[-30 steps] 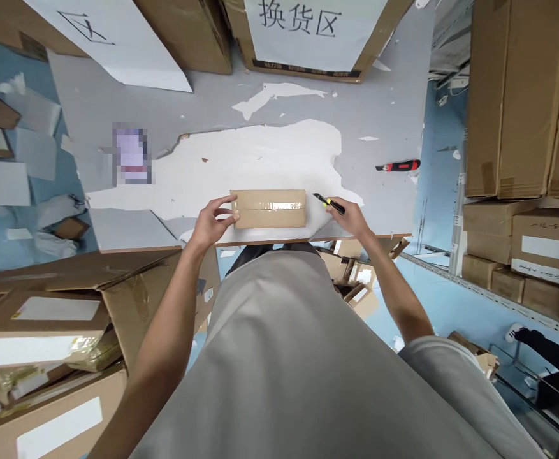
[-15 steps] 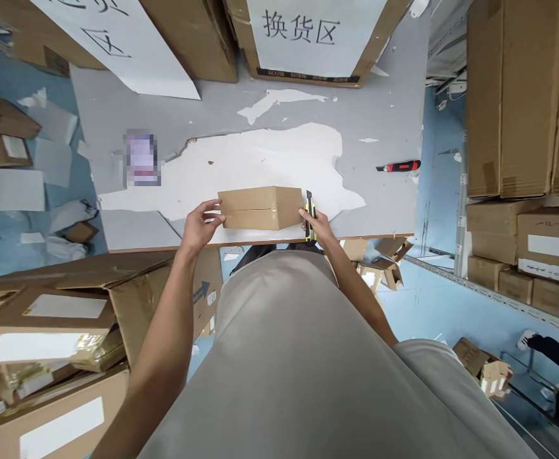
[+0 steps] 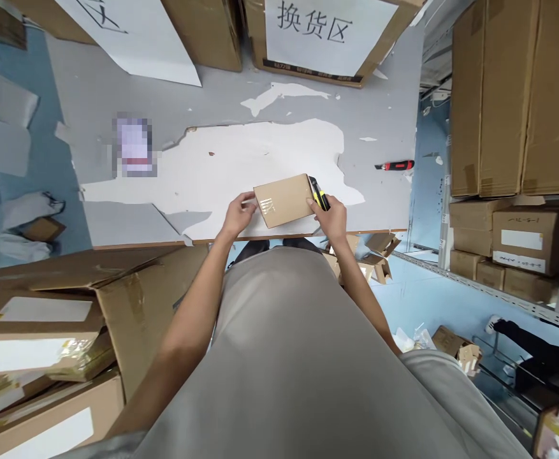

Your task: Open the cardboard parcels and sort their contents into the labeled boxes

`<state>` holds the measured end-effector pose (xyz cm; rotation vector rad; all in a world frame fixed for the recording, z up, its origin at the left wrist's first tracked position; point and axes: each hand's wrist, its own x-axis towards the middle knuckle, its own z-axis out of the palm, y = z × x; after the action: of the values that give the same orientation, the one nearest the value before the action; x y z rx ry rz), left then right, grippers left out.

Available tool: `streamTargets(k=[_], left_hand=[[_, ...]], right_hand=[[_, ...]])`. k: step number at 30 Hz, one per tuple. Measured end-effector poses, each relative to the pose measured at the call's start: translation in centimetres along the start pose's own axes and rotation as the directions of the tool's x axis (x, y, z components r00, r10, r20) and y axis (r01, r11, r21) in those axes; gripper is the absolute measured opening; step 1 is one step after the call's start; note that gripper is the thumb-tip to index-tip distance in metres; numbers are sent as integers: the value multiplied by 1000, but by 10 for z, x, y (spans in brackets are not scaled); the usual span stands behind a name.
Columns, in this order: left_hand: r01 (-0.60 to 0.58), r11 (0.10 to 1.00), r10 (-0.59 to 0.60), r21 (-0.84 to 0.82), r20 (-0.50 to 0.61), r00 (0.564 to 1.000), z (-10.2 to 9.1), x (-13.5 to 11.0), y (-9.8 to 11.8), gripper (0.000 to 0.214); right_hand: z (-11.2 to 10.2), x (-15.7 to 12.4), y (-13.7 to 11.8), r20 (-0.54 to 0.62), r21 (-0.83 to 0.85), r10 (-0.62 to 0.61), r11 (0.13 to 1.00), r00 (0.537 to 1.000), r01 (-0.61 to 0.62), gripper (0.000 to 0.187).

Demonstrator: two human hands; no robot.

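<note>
A small brown cardboard box (image 3: 286,199) is held at a tilt over the near part of the table, with a shiny strip of tape on its left end. My left hand (image 3: 239,215) is at the box's left edge, its fingers curled and partly hidden behind it. At the other end, my right hand (image 3: 331,218) grips a yellow-and-black utility knife (image 3: 319,194) while its thumb presses on the box's right side. The knife lies along that side, and I cannot tell whether its blade is out.
A red-and-black utility knife (image 3: 394,166) lies at the table's right. A pixelated item (image 3: 134,145) is on the left. Large labelled cartons (image 3: 329,38) stand along the back. An open carton of parcels (image 3: 136,306) is at lower left; stacked boxes (image 3: 521,239) fill shelving at right.
The box has moved right and turned, now showing a different face with the tape strip. My left hand has shifted right with it; the right hand, with the knife, moved slightly right.
</note>
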<state>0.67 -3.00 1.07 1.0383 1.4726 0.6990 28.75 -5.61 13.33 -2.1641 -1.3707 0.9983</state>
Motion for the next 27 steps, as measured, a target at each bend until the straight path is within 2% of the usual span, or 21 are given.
streamTargets(k=[3, 5, 9, 11, 13, 16, 18, 22, 27], left_hand=[[-161, 987, 161, 2, -23, 987, -20, -8, 32, 53], [-233, 972, 232, 38, 18, 972, -27, -10, 55, 53], [-251, 963, 238, 93, 132, 962, -28, -6, 84, 47], [-231, 968, 215, 94, 154, 964, -28, -1, 88, 44], [-219, 972, 203, 85, 169, 964, -30, 2, 88, 43], [-219, 973, 203, 68, 190, 961, -32, 5, 86, 41], [-226, 972, 210, 61, 199, 957, -32, 6, 85, 39], [-238, 969, 220, 61, 215, 952, -32, 9, 83, 35], [-247, 968, 231, 44, 233, 945, -32, 9, 82, 31]], right_hand=[[2, -6, -1, -39, -103, -41, 994, 998, 36, 49], [0, -10, -2, -85, -158, -84, 985, 993, 70, 48], [-6, -28, -15, -165, -162, -151, 979, 975, 125, 50], [-6, -43, -28, -102, -125, -148, 983, 984, 135, 49], [-2, -58, -45, 39, -96, -141, 985, 989, 144, 46], [11, -76, -71, 250, -139, -136, 975, 959, 174, 41], [22, -81, -84, 321, -220, -122, 955, 939, 200, 41], [36, -84, -100, 332, -363, -64, 912, 941, 190, 44], [37, -91, -112, 318, -445, 9, 884, 948, 141, 48]])
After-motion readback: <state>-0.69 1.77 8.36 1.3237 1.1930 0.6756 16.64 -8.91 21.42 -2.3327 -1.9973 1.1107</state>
